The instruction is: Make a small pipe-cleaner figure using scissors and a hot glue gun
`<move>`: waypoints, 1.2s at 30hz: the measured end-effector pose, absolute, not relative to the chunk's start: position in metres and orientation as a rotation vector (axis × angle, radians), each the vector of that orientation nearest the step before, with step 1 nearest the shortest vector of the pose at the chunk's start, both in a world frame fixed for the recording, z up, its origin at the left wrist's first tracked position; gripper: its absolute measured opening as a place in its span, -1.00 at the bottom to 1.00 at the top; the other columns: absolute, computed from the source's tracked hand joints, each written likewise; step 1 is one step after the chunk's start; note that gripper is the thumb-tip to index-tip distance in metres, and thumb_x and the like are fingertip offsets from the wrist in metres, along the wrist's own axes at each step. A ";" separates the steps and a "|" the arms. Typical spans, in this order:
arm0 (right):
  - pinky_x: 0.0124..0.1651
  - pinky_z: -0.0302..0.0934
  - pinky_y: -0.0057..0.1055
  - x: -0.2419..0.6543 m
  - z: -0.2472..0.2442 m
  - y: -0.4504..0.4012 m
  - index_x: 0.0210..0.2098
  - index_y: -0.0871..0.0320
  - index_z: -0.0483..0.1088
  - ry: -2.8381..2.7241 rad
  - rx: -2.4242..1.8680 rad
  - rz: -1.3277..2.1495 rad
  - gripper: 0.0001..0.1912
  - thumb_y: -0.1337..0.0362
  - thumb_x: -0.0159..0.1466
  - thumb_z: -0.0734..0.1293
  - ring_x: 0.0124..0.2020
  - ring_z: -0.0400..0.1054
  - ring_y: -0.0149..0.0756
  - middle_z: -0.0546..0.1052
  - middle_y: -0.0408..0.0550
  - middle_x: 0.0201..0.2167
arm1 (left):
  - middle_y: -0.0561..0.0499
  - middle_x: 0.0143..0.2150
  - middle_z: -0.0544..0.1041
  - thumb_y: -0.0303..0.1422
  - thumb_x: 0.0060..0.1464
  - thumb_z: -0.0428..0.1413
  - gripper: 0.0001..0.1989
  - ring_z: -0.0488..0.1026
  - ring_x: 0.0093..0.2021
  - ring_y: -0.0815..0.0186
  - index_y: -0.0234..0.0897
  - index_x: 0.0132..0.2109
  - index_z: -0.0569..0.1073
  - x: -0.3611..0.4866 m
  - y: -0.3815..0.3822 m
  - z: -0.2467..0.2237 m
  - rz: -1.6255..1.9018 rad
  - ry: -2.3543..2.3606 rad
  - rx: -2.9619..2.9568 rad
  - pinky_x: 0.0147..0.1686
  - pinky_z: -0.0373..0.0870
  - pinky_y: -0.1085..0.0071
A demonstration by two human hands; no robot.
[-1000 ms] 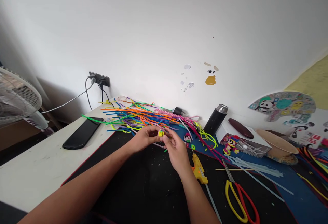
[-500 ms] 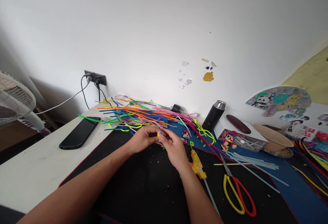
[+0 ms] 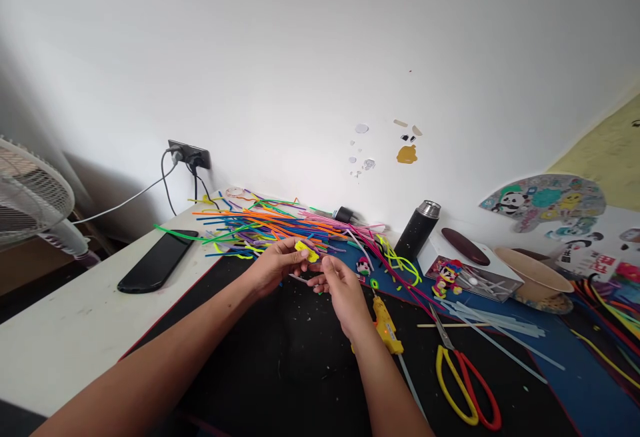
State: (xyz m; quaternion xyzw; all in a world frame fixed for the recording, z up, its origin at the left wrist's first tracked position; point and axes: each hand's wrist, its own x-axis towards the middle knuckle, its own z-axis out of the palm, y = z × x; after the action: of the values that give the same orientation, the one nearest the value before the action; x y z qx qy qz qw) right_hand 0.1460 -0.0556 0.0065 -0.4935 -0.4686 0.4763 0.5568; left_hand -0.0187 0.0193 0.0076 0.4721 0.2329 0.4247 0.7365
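Note:
My left hand [image 3: 277,268] pinches a small, fuzzy yellow pipe-cleaner piece [image 3: 306,251] between thumb and fingers, above the black mat [image 3: 280,357]. Close beside it, my right hand [image 3: 345,296] has its fingers loosely apart, with nothing visible in them. Just right of that hand, a yellow glue gun [image 3: 386,327] lies on the mat. A small pink, black and white figure [image 3: 363,266] and a little green ring [image 3: 375,284] are beyond the gun. Behind both hands spreads a pile of coloured pipe cleaners [image 3: 270,222].
Scissors [image 3: 457,370] with yellow and red handles lie at right near glue sticks [image 3: 500,320]. A black thermos [image 3: 419,230], a tissue box [image 3: 470,260] and a colourful figure [image 3: 447,280] stand behind. A phone [image 3: 157,262] lies left; a fan [image 3: 33,190] stands beyond the table edge.
My hands have drawn slightly apart, and the right fingers have loosened. The small piece, mostly covered before, now shows its yellow side in my left hand.

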 end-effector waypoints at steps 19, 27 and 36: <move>-0.29 0.38 -0.28 0.147 0.015 -0.060 -0.13 0.16 0.55 -1.208 -1.278 0.906 -0.62 -0.02 0.26 0.40 -0.39 0.51 -0.15 0.60 -0.02 -0.40 | 0.04 -0.31 0.55 -0.14 -0.02 0.43 -0.56 0.45 -0.40 0.36 -0.28 -0.10 0.52 -0.021 0.017 0.014 0.810 0.493 1.373 -0.40 0.35 0.44; -0.38 0.34 -0.36 0.147 0.013 -0.059 -0.20 0.15 0.52 -1.145 -1.237 0.894 -0.55 -0.14 0.28 0.39 -0.47 0.48 -0.24 0.57 -0.06 -0.43 | -0.04 -0.41 0.60 -0.06 -0.02 0.41 -0.59 0.44 -0.53 0.40 -0.32 -0.34 0.51 -0.021 0.020 0.010 0.825 0.582 1.142 -0.51 0.26 0.48; -0.41 0.32 -0.38 0.148 0.013 -0.058 -0.17 0.17 0.52 -1.095 -1.222 0.892 -0.52 -0.16 0.28 0.39 -0.50 0.46 -0.28 0.55 -0.08 -0.44 | -0.06 -0.39 0.62 -0.02 -0.04 0.41 -0.56 0.45 -0.54 0.39 -0.32 -0.32 0.52 -0.020 0.021 0.010 0.831 0.630 1.109 -0.54 0.25 0.48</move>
State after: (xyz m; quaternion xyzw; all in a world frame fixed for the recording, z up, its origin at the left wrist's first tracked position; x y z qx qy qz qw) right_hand 0.1482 -0.0579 0.0130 -0.5259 -0.4714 0.3841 0.5947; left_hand -0.0196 0.0206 0.0103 0.5027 0.2854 0.3764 0.7240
